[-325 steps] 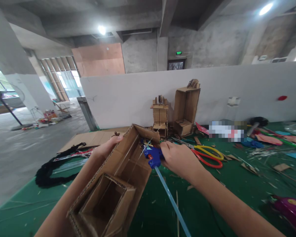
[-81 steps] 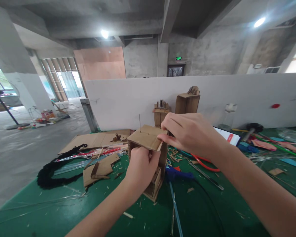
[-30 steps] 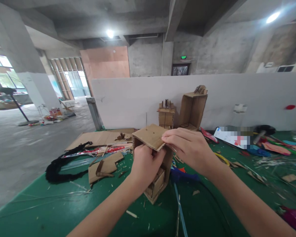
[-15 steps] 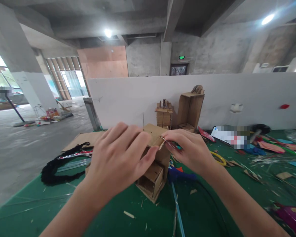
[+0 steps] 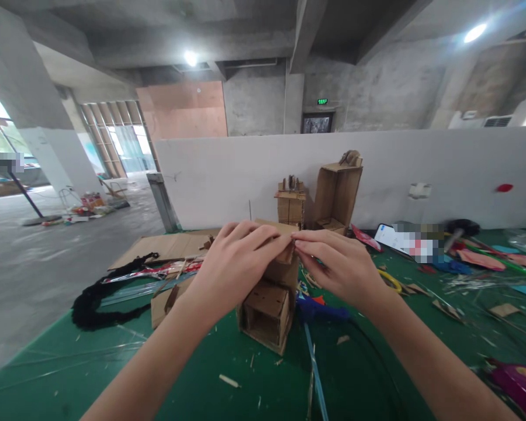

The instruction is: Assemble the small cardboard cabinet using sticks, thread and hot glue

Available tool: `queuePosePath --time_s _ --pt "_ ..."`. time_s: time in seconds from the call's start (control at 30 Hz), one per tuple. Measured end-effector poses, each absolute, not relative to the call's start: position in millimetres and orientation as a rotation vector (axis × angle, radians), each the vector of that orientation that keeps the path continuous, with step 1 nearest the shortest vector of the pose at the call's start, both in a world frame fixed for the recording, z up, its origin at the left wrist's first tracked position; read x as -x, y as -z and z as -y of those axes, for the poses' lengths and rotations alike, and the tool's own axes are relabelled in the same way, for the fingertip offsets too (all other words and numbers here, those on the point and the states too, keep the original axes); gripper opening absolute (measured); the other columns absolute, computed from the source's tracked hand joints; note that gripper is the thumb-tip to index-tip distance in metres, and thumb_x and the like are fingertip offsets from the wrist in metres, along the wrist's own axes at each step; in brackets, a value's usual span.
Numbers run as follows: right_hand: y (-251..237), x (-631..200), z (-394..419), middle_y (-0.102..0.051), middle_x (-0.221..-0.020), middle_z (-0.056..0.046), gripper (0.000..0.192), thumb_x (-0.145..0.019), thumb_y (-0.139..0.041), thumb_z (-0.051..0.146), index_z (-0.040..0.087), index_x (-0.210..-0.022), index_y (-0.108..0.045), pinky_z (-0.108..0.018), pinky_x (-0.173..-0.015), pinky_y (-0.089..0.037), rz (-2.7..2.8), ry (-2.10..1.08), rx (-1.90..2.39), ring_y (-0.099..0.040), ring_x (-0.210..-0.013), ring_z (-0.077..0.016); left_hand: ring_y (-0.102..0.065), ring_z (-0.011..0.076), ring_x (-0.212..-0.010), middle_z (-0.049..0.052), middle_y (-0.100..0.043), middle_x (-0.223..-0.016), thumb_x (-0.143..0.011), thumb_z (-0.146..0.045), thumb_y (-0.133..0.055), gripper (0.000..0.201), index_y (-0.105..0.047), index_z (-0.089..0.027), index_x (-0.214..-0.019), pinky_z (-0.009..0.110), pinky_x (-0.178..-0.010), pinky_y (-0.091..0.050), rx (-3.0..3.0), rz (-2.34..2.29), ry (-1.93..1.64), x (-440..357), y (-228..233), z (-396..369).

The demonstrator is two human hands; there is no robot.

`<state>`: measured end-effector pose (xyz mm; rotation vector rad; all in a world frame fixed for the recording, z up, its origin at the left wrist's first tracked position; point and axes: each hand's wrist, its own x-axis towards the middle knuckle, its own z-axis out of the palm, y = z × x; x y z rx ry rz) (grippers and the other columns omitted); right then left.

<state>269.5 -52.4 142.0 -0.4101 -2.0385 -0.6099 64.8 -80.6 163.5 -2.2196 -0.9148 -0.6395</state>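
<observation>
A tall cardboard box model (image 5: 267, 310) stands upright on the green table (image 5: 114, 374), with a small square compartment at its base. My left hand (image 5: 236, 266) lies over its top flap with the fingers pressing on it. My right hand (image 5: 339, 266) pinches the right edge of the same top, fingertips meeting those of the left hand. A thin stick (image 5: 249, 209) rises behind the box top. A blue glue gun (image 5: 322, 310) lies on the table just right of the box, its clear glue stick (image 5: 315, 374) pointing toward me.
Two other cardboard models (image 5: 291, 204) (image 5: 337, 190) stand against the white partition. Cardboard sheets (image 5: 166, 245), a black cord bundle (image 5: 92, 301), red and yellow scissors (image 5: 392, 280), a phone (image 5: 392, 237) and scraps litter the table. A purple tool (image 5: 519, 383) lies at the right.
My left hand has slid from the box's front up onto its top flap, and both hands now meet at the top edge. The box's lower compartment shows in full.
</observation>
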Motion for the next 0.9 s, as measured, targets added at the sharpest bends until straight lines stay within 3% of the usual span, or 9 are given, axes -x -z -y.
queuePosePath --time_s 0.2,0.4,0.63,0.77,0.9 --pt "-139.2 -270.0 53.8 -0.068 -0.082 -0.007 0.007 -0.080 -0.059 0.011 0.018 -0.083 -0.058 -0.031 -0.065 -0.051 1.928 0.912 0.500 -0.060 -0.076 -0.0184 -0.055 0.0204 -0.091 0.005 -0.066 -0.102 -0.093 -0.021 -0.045 0.022 -0.058 -0.018 -0.111 0.035 -0.079 -0.040 2.133 0.850 0.628 -68.5 -165.1 76.9" --pt "-133.2 -264.4 53.9 -0.065 -0.075 -0.005 0.014 -0.082 -0.057 0.014 0.019 -0.071 -0.052 -0.029 -0.061 -0.045 1.922 0.821 0.596 -0.055 -0.068 -0.0166 -0.056 0.0200 -0.090 0.005 -0.067 -0.101 -0.090 -0.020 -0.049 0.020 -0.059 -0.017 -0.108 0.034 -0.080 -0.040 2.108 0.832 0.751 -68.9 -157.6 70.0" --pt "-123.3 -245.6 58.4 -0.063 -0.078 -0.002 0.008 -0.084 -0.053 0.016 0.019 -0.080 -0.058 -0.025 -0.066 -0.048 1.690 -0.093 0.636 -0.059 -0.072 -0.0140 -0.058 0.0179 -0.080 0.002 -0.069 -0.089 -0.089 -0.019 -0.051 0.017 -0.061 -0.019 -0.101 0.037 -0.084 -0.039 1.942 0.808 0.788 -77.0 -150.4 68.4" --pt "-122.3 -232.6 62.5 -0.060 -0.071 0.001 0.011 -0.082 -0.057 0.025 0.020 -0.074 -0.061 -0.025 -0.064 -0.049 1.372 -0.769 0.623 -0.057 -0.068 -0.0129 -0.060 0.0170 -0.080 -0.001 -0.070 -0.085 -0.087 -0.017 -0.052 0.016 -0.061 -0.020 -0.101 0.044 -0.093 -0.034 1.883 0.789 0.821 -80.2 -148.7 69.0" --pt "-128.1 -224.2 68.7 -0.062 -0.070 0.002 0.005 -0.073 -0.064 0.021 0.018 -0.068 -0.064 -0.027 -0.068 -0.052 0.982 -1.333 0.438 -0.058 -0.070 -0.0126 -0.061 0.0165 -0.080 -0.002 -0.070 -0.084 -0.087 -0.018 -0.053 0.014 -0.060 -0.020 -0.100 0.044 -0.094 -0.034 1.874 0.759 0.840 -78.4 -148.2 66.8"
